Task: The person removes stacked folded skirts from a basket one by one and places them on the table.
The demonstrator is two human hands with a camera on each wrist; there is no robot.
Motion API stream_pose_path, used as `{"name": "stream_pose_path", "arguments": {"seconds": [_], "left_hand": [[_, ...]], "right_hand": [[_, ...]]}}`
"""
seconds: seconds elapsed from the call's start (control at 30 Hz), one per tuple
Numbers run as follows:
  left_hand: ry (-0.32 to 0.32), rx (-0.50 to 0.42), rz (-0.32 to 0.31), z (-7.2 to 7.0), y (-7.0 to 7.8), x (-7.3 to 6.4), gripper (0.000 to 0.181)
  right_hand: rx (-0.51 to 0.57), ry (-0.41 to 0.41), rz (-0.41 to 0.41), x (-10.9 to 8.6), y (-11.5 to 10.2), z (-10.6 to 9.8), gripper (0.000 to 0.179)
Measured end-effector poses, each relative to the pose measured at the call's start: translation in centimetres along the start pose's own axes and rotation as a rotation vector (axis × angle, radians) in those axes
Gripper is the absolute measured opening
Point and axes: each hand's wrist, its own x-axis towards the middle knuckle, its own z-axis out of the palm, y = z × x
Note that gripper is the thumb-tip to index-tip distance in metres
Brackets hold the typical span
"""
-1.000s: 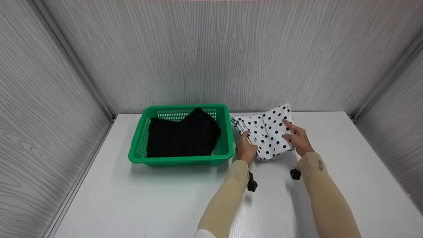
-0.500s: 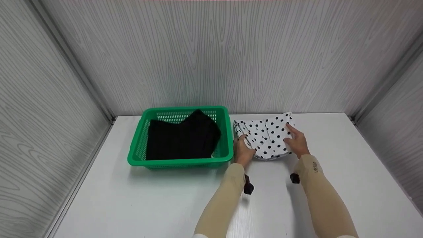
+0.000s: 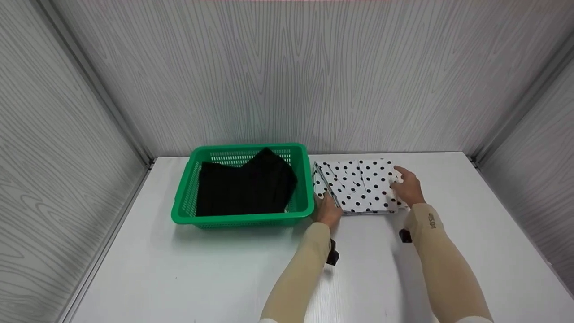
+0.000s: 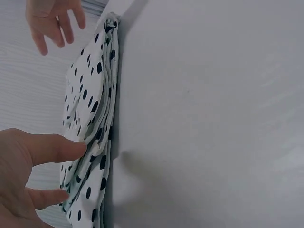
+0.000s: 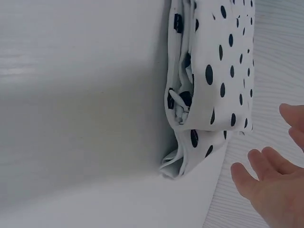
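Observation:
A white garment with black polka dots lies folded in a flat rectangle on the table, right of the basket. Its stacked layers show along the near edge in both wrist views, and a strip sticks out past the fold at its right end. At the left end, my left hand touches the folded edge, thumb and a finger spread apart. My right hand hovers beside the right end with fingers loosely extended. In the right wrist view its fingers stand apart from the fabric and hold nothing.
A green plastic basket stands left of the polka-dot garment, close to my left hand. Black folded fabric lies inside it. Wood-grain panels rise at the back and both sides of the white table.
The garment's raised right part has come down flat. My right hand has let go of it and moved slightly right; my left hand has shifted a little left and toward me.

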Motion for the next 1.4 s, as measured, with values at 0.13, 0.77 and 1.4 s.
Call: {"name": "stream_pose_path", "arguments": {"seconds": [0.13, 0.77, 1.4], "left_hand": [[-0.051, 0.167, 0.089, -0.8, 1.2, -0.6, 0.059], [0.202, 0.312, 0.556, -9.9, 0.5, -1.0, 0.021], [0.205, 0.308, 0.482, -16.3, -4.2, -2.3, 0.038]], "right_hand": [[0.005, 0.008, -0.058, -0.4, -1.3, -0.1, 0.060], [-0.010, 0.005, -0.283, -2.8, -5.9, 0.5, 0.056], [0.067, -0.127, -0.370, -4.5, -9.2, 3.8, 0.058]]}}
